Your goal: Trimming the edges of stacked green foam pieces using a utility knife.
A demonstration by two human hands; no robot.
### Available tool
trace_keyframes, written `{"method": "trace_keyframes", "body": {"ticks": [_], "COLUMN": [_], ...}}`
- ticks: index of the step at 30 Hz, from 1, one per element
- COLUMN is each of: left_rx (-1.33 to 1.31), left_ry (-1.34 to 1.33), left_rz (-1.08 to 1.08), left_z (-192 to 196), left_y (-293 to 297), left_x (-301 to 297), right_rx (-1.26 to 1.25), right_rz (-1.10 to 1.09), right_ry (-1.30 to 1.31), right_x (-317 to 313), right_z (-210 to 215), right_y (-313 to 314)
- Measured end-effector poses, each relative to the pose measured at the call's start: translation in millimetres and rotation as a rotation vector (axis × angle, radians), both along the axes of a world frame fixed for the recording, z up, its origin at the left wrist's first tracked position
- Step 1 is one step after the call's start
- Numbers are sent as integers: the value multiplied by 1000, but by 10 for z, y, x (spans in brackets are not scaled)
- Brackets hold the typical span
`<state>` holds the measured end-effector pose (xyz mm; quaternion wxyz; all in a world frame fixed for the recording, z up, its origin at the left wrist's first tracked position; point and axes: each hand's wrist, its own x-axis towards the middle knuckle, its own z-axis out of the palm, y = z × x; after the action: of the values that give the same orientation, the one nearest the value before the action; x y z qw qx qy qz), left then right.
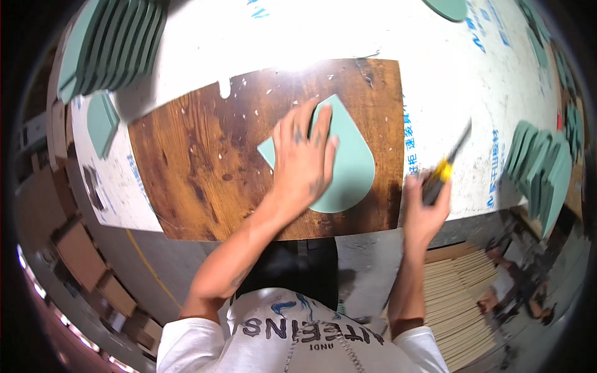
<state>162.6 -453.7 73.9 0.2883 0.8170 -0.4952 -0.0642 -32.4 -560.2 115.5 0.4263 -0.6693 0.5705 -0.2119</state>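
a white table [435,68] has a brown wood board [205,161] on it. a green teardrop piece [351,161] lies flat on the board. the left hand [303,158] presses down on it, fingers spread flat. the right hand [426,202] is closed around a yellow and black tool [444,169] just past the board's right edge. stacks of green pieces [541,168] stand near.

- You are in a workshop: a worn brown wooden board [205,161] lies on a scuffed white worktable [435,74].
- Stacks of green cut panels [112,46] stand around you.
- Bundled wooden slats [460,298] and cardboard boxes [81,255] crowd the floor.
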Motion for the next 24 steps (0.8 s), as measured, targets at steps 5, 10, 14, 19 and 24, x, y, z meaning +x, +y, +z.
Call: {"method": "trace_keyframes", "body": {"ticks": [5, 10, 14, 19, 24], "left_rx": [408, 363, 77, -87, 72], "left_ry": [219, -87, 76, 775, 332], "left_rz": [-438, -728, -602, 6, -3], "left_z": [422, 227, 466, 1017, 235], "left_y": [737, 1254, 1132, 640, 382], "left_x": [-377, -570, -528, -15, 465], "right_rx": [268, 467, 117, 202, -237], "right_rz": [-379, -707, -497, -360, -168], "right_ry": [-209, -429, -669, -667, 30], "right_x": [-392, -265, -314, -325, -554], "right_z": [-171, 11, 307, 477, -13], "right_y": [1605, 2082, 2120, 1654, 1781]}}
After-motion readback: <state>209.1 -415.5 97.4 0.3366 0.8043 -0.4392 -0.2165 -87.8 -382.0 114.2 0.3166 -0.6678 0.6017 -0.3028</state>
